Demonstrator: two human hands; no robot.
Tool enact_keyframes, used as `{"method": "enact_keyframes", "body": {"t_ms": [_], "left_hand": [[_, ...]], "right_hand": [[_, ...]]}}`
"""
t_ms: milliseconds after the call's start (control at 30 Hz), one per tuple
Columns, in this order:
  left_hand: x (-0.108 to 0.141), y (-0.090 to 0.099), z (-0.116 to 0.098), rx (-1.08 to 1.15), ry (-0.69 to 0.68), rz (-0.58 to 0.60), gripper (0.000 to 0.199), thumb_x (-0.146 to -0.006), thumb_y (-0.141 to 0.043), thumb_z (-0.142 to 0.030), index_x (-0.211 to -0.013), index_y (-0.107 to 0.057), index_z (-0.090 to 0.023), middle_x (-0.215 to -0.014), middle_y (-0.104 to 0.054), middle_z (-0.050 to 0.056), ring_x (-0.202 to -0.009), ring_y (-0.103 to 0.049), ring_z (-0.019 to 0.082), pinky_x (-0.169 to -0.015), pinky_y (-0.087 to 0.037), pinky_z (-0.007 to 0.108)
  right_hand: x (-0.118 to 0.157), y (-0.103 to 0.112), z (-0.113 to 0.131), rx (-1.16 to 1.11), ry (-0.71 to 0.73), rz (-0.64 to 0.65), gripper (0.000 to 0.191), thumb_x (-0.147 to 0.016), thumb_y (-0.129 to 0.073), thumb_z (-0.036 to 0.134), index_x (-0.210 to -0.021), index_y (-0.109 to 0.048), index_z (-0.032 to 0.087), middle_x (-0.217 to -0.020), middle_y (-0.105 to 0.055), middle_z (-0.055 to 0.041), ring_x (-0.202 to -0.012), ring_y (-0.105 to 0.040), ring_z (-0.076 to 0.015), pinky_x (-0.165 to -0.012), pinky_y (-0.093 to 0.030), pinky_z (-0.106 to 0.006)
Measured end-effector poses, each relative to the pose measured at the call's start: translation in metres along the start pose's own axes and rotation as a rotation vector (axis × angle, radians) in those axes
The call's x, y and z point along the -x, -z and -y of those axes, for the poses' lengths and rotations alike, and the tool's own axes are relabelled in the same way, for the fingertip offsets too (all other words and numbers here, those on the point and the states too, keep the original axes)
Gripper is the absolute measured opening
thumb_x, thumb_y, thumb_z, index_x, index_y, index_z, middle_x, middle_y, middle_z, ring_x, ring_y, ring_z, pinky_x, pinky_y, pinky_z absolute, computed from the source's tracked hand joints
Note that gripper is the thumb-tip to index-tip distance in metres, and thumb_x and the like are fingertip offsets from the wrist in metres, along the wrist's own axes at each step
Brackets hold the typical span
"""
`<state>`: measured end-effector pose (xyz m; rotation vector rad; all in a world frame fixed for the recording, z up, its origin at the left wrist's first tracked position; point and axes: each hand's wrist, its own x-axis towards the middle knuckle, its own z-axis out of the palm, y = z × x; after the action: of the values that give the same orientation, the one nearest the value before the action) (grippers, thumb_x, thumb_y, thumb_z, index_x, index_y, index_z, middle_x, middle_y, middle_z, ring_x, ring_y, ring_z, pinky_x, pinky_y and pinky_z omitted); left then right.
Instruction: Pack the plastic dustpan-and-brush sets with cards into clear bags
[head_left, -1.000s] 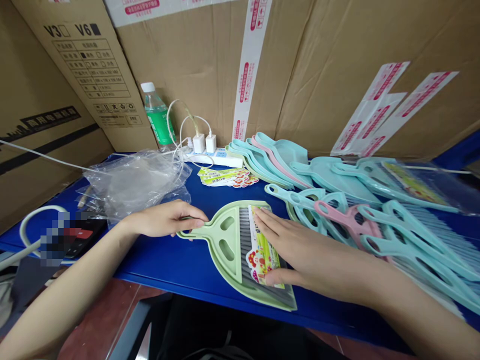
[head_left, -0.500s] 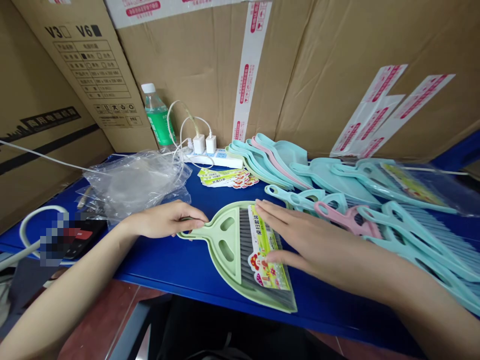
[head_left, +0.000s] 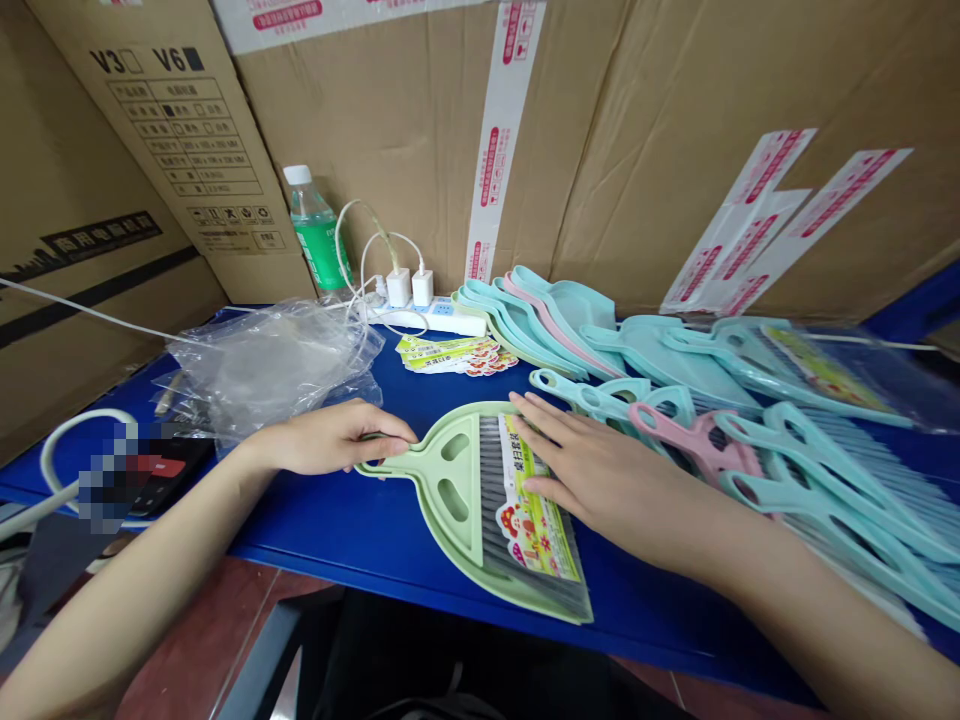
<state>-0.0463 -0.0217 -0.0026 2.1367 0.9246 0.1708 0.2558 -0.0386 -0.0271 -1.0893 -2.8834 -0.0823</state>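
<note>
A light green dustpan (head_left: pixel 442 560) lies on the blue table with a matching green hand brush (head_left: pixel 454 470) nested in it, its grey bristles facing right. Across the bristles lies a printed cardboard label (head_left: pixel 536 530) with yellow, green and mushroom pictures. My left hand (head_left: pixel 337 437) is closed round the handle end of the pair, thumb on top. Stretched out flat, my right hand (head_left: pixel 592 465) rests over the label and the upper right part of the bristles, its fingers slightly apart.
Blue and pink dustpans (head_left: pixel 555 310) and several hand brushes (head_left: pixel 832 480) lie to the right. Behind are a stack of labels (head_left: pixel 454 355), a power strip (head_left: pixel 450 318) and a bottle (head_left: pixel 319 240). Clear plastic bags (head_left: pixel 277 360) lie at left, near a dark device (head_left: pixel 161 475). Cardboard boxes (head_left: pixel 637 150) line the back.
My right hand has shifted slightly on the label, its fingers moving a little left and spreading. My left hand keeps its hold on the handle.
</note>
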Motion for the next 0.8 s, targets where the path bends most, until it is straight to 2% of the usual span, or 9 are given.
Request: {"method": "enact_keyframes", "body": {"t_ms": [133, 367, 600, 700, 800], "left_hand": [[0.0, 0.0, 0.0, 0.01, -0.016, -0.001, 0.037, -0.097, -0.046, -0.043, -0.105, -0.072, -0.018, -0.079, -0.068, 0.001, -0.067, -0.057, 0.012, -0.063, -0.048, 0.019], [0.0, 0.0, 0.0, 0.01, -0.033, -0.011, 0.034, -0.097, -0.046, -0.041, -0.104, -0.071, -0.018, -0.077, -0.067, 0.0, -0.066, -0.055, 0.012, -0.062, -0.046, 0.02], [0.0, 0.0, -0.003, -0.108, 0.003, -0.019, 0.033, -0.099, -0.039, -0.034, -0.09, -0.064, -0.014, -0.077, -0.061, 0.0, -0.067, -0.051, 0.012, -0.064, -0.041, 0.02], [0.0, -0.001, -0.004, -0.097, -0.008, -0.025, 0.031, -0.099, -0.038, -0.033, -0.093, -0.062, -0.015, -0.08, -0.063, 0.001, -0.069, -0.052, 0.012, -0.066, -0.041, 0.021], [-0.001, -0.003, -0.004, -0.091, -0.022, -0.05, 0.029, -0.099, -0.038, -0.033, -0.095, -0.062, -0.016, -0.082, -0.063, 0.001, -0.07, -0.053, 0.013, -0.066, -0.041, 0.022]], "right_hand": [[-0.001, -0.002, 0.001, -0.023, -0.01, 0.032, 0.059, -0.099, -0.035, 0.04, -0.141, -0.046, 0.0, -0.153, -0.035, -0.0241, -0.142, -0.03, -0.0332, -0.11, -0.038, -0.051], [0.003, 0.001, -0.001, -0.026, 0.008, -0.014, 0.058, -0.1, -0.032, 0.043, -0.144, -0.044, 0.007, -0.154, -0.037, -0.0205, -0.143, -0.028, -0.0298, -0.112, -0.037, -0.047], [-0.005, 0.012, 0.003, -0.028, 0.003, -0.011, 0.057, -0.102, -0.023, 0.035, -0.143, -0.044, 0.002, -0.151, -0.04, -0.0228, -0.144, -0.029, -0.0289, -0.113, -0.036, -0.048], [-0.01, 0.013, 0.007, -0.092, -0.045, -0.002, 0.059, -0.101, -0.028, 0.041, -0.146, -0.041, 0.005, -0.153, -0.038, -0.0215, -0.143, -0.031, -0.0291, -0.112, -0.037, -0.048], [-0.015, 0.014, 0.013, -0.161, -0.029, -0.026, 0.059, -0.1, -0.035, 0.048, -0.147, -0.041, 0.013, -0.155, -0.036, -0.0186, -0.143, -0.031, -0.03, -0.113, -0.034, -0.053]]}}
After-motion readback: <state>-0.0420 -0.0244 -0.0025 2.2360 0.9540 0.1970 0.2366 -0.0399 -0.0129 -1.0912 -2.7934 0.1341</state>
